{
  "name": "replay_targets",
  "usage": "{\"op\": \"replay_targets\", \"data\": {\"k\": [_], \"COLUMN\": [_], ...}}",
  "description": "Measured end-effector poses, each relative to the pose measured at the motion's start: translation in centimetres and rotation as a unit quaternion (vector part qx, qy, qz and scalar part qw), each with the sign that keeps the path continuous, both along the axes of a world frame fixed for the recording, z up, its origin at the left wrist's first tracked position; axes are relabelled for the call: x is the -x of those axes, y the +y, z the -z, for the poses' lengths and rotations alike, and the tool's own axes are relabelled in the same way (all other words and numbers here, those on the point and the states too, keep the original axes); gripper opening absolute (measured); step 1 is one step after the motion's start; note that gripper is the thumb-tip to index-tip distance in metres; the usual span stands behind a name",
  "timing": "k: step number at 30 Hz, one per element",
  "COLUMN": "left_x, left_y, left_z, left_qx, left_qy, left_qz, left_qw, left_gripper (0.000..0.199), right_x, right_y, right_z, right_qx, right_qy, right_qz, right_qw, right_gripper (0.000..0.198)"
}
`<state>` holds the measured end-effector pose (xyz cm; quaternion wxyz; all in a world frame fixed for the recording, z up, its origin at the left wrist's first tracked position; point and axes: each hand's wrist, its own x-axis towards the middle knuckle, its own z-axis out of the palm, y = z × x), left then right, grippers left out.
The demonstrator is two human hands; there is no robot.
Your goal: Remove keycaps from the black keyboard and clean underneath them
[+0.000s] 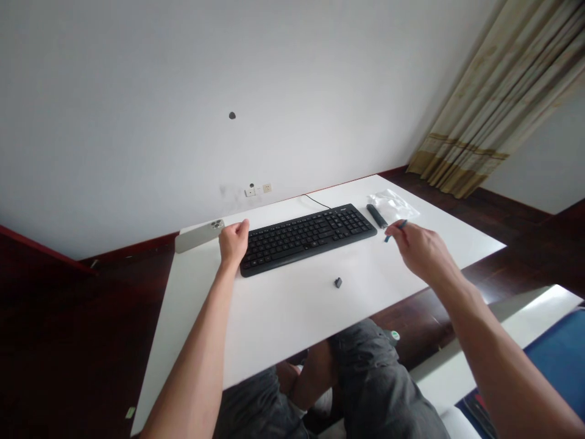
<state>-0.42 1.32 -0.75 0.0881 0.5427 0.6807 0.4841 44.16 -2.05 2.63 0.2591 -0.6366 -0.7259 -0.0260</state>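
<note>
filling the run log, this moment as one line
left hand: at left end of long black plastic keyboard | right hand: pinching slim blue item | small dark block: on white tabletop

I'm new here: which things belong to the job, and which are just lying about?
Likely in the job:
black keyboard, at the left grip
small blue item, in the right grip
small dark piece, perhaps

Likely lying about:
phone
clear plastic bag
dark oblong item, role unclear

Two hands in play, left hand, right hand! One keyboard, one blue tool. One dark stick, one small block. One phone, one bag, one cable. One table, one curtain!
</note>
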Motion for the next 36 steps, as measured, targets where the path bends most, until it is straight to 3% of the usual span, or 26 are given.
{"op": "replay_targets", "data": {"k": [5, 12, 17, 20, 25, 30, 33, 36], "left_x": [0.0, -0.1, -0.4, -0.3, -0.5, -1.1, -1.0, -0.7], "left_y": [-0.2, -0.3, -0.2, -0.2, -0.4, -0.7, -0.8, -0.9], "left_z": [-0.1, -0.4, -0.4, -0.5, -0.9, -0.9, -0.8, -0.9], "left_qx": [0.002, 0.001, 0.0, -0.003, -0.002, -0.001, 0.019, 0.039], "left_qy": [0.009, 0.006, 0.007, 0.004, 0.014, 0.057, 0.078, 0.077], "left_qz": [-0.005, -0.004, -0.002, -0.001, -0.003, 0.016, 0.008, 0.002], "left_qw": [1.0, 1.0, 1.0, 1.0, 1.0, 0.998, 0.997, 0.996], "left_gripper": [0.051, 0.051, 0.051, 0.051, 0.051, 0.051, 0.047, 0.034], "right_x": [3.4, 5.3, 6.2, 6.8, 9.2, 13.3, 15.1, 15.5], "right_y": [-0.7, -1.6, -4.1, -4.2, 1.2, 10.3, 13.7, 14.4], "right_z": [0.4, -0.5, -0.2, 0.5, -1.0, -4.1, -3.9, -2.3], "right_qx": [0.088, 0.036, 0.133, 0.189, 0.195, 0.141, 0.107, 0.11], "right_qy": [-0.136, -0.06, -0.021, -0.031, -0.007, 0.055, 0.053, 0.058], "right_qz": [-0.167, -0.337, -0.349, -0.377, -0.423, -0.362, -0.365, -0.388], "right_qw": [0.973, 0.939, 0.927, 0.906, 0.885, 0.92, 0.923, 0.913], "right_gripper": [0.039, 0.039, 0.033, 0.029, 0.023, 0.019, 0.017, 0.02]}}
